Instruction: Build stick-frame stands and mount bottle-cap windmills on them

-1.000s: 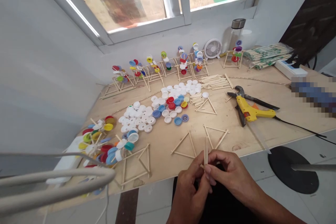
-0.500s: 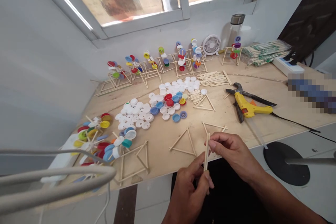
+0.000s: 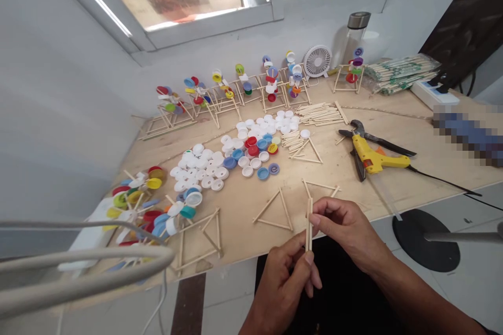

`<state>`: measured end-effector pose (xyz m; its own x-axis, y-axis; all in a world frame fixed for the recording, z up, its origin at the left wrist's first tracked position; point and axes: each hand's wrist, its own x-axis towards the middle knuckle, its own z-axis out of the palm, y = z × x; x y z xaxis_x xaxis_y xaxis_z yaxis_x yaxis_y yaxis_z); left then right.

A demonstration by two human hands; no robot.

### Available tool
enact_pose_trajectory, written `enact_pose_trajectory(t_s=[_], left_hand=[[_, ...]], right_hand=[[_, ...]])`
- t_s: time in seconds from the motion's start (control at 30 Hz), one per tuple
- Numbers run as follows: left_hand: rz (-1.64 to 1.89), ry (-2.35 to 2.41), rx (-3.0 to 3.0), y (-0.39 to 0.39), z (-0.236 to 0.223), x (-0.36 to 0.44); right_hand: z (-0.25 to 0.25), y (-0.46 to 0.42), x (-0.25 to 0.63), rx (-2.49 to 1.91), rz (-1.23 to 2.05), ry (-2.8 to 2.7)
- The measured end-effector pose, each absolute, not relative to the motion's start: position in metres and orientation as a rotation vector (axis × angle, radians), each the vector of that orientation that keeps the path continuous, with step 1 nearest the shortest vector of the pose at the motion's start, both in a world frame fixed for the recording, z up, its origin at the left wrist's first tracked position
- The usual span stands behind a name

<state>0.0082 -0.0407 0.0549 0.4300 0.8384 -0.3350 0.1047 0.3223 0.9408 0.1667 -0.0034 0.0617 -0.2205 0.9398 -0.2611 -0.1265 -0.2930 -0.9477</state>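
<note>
Two thin wooden sticks (image 3: 309,225) lie side by side, upright in view, between my hands at the table's front edge. My left hand (image 3: 285,277) pinches their lower end between thumb and fingers. Higher up, my right hand (image 3: 346,227) grips the same sticks with thumb and forefinger. Just beyond them lies a stick triangle (image 3: 280,209), and a second triangle (image 3: 322,186) is partly hidden by my right hand. Further back, another small triangle (image 3: 308,152) rests beside a pile of short sticks (image 3: 293,141).
White bottle caps (image 3: 200,165) and coloured caps (image 3: 253,149) cover mid-table. Stick frames with cap wheels (image 3: 271,84) line the wall; more cap wheels (image 3: 153,220) sit left. A yellow glue gun (image 3: 373,157) and black-handled pliers (image 3: 387,144) lie right. A grey cable (image 3: 86,272) crosses lower left.
The view has shifted slightly. Both hands keep hold of the sticks, which now stand a little straighter; my left fingers have moved slightly along the lower end.
</note>
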Motion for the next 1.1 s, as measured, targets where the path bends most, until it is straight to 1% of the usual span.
enact_pose_trajectory(t_s=[0.53, 0.7, 0.83, 1.0, 1.1], left_hand=[[0.549, 1.049, 1.207, -0.041, 0.057, 0.008], [0.741, 1.180, 1.280, -0.039, 0.056, 0.011], [0.854, 1.198, 1.126, -0.038, 0.055, 0.020], [0.906, 1.198, 0.973, -0.037, 0.054, 0.026], [0.942, 1.211, 0.919, -0.037, 0.051, 0.026]], right_hand=[[0.060, -0.004, 0.165, -1.279, 1.610, -1.089], [0.058, -0.004, 0.164, -1.319, 1.532, -1.054], [0.057, -0.004, 0.160, -1.362, 1.492, -1.081], [0.060, -0.005, 0.159, -1.357, 1.417, -1.233], [0.064, -0.002, 0.173, -1.402, 1.208, -1.408]])
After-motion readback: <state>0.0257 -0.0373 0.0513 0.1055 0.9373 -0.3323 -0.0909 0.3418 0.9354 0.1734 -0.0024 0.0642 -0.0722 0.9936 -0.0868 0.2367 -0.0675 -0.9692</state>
